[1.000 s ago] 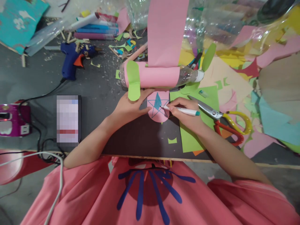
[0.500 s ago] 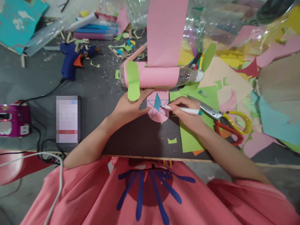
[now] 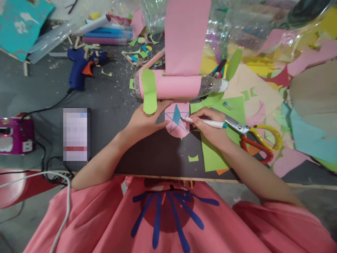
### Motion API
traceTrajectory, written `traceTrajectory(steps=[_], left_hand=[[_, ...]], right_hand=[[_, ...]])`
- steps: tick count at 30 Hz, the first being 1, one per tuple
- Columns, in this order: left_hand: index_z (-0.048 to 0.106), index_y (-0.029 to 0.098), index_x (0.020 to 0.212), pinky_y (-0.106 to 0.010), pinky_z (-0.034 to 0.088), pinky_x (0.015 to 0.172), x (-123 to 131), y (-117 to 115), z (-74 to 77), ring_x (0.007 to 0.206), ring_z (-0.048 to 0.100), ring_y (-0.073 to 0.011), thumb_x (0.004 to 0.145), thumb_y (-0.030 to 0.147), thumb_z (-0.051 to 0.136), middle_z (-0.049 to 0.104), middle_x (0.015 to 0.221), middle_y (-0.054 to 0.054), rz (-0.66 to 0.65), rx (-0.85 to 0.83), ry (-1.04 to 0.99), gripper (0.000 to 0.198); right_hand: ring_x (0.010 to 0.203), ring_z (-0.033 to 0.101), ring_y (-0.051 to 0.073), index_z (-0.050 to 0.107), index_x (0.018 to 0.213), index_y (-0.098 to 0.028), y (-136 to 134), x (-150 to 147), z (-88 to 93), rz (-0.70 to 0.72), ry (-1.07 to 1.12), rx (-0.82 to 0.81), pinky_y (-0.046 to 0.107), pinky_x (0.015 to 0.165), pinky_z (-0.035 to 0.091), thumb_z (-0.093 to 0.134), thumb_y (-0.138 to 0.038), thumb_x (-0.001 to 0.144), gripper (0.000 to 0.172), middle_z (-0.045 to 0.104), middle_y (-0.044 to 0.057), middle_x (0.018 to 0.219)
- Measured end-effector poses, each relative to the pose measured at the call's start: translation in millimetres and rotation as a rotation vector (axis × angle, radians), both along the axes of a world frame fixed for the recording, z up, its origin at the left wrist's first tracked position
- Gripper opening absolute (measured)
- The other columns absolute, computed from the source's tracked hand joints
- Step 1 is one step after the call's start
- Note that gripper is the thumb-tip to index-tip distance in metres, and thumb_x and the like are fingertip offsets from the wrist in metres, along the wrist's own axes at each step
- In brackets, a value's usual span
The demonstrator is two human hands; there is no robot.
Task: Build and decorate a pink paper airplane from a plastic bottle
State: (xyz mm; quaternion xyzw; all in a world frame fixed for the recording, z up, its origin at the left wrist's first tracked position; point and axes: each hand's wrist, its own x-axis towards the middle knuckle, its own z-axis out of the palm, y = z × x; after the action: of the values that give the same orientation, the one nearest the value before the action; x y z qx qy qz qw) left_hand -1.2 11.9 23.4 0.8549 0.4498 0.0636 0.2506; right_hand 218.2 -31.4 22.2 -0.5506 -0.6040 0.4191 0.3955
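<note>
A pink paper wing (image 3: 176, 131) with a rounded end carries a star drawn in blue-green outline, its upper part coloured in. My right hand (image 3: 210, 123) grips a white felt-tip marker (image 3: 210, 122) with a teal end, its tip on the star. Lying beside the wing, my left hand (image 3: 147, 118) has thumb and fingers spread, the thumb at the paper's left edge and a finger reaching along its top. Just beyond is a plastic bottle (image 3: 207, 86) wrapped in pink paper, with green paper pieces at both ends and a tall pink strip (image 3: 187, 38) behind it.
Scissors (image 3: 244, 130) with yellow and orange handles lie by my right hand on green paper (image 3: 214, 158). To the left are a blue glue gun (image 3: 77, 70), its cord and a phone (image 3: 76, 135). Paper scraps, markers (image 3: 109, 35) and plastic bottles crowd the far side.
The marker tip has shifted very slightly on the star while my right hand stays almost in place. My left hand and the bottle have not visibly moved.
</note>
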Motion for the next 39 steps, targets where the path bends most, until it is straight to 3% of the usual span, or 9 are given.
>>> traceTrajectory(steps=[6,19,26,32,39], left_hand=[[0.046,0.018,0.137,-0.032,0.042,0.099,-0.3,-0.7,-0.4,0.103,0.057,-0.0194,0.085,0.033,0.054,0.063,0.118,-0.009,-0.004,0.007,-0.007,0.055],[0.046,0.019,0.137,-0.029,0.044,0.094,0.4,-0.3,1.3,0.097,0.058,-0.0178,0.084,0.034,0.054,0.063,0.115,-0.007,0.006,-0.009,-0.003,0.055],[0.046,0.018,0.137,-0.030,0.044,0.093,0.6,0.2,0.2,0.096,0.058,-0.0183,0.085,0.034,0.053,0.064,0.111,-0.008,0.001,-0.001,0.014,0.055],[0.046,0.017,0.136,-0.032,0.043,0.096,0.2,0.2,-0.3,0.098,0.057,-0.0195,0.085,0.035,0.053,0.064,0.110,-0.009,0.001,-0.006,0.000,0.055],[0.045,0.018,0.137,-0.034,0.042,0.098,1.3,0.8,1.8,0.104,0.057,-0.0216,0.084,0.033,0.055,0.062,0.118,-0.009,0.009,-0.023,0.008,0.056]], right_hand=[[0.053,0.061,0.011,0.063,0.064,-0.020,0.0,-1.2,1.8,0.001,-0.041,-0.004,0.023,0.053,0.049,0.060,-0.018,0.079,0.015,0.068,-0.002,0.058],[0.052,0.061,0.012,0.065,0.063,-0.020,-0.7,0.8,-0.8,0.151,-0.031,0.034,0.022,0.049,0.045,0.060,-0.019,0.078,0.015,0.070,-0.001,0.060],[0.054,0.062,0.012,0.065,0.064,-0.021,-1.2,-0.4,1.2,0.032,0.001,-0.005,0.023,0.052,0.047,0.061,-0.024,0.080,0.016,0.069,-0.002,0.060],[0.051,0.060,0.012,0.064,0.064,-0.020,-0.9,-0.5,1.9,0.098,-0.013,-0.014,0.023,0.049,0.045,0.062,-0.026,0.078,0.016,0.069,-0.001,0.059],[0.050,0.058,0.010,0.062,0.060,-0.021,-0.7,-1.1,2.0,-0.012,-0.050,0.028,0.022,0.048,0.044,0.060,-0.017,0.077,0.018,0.067,-0.003,0.056]])
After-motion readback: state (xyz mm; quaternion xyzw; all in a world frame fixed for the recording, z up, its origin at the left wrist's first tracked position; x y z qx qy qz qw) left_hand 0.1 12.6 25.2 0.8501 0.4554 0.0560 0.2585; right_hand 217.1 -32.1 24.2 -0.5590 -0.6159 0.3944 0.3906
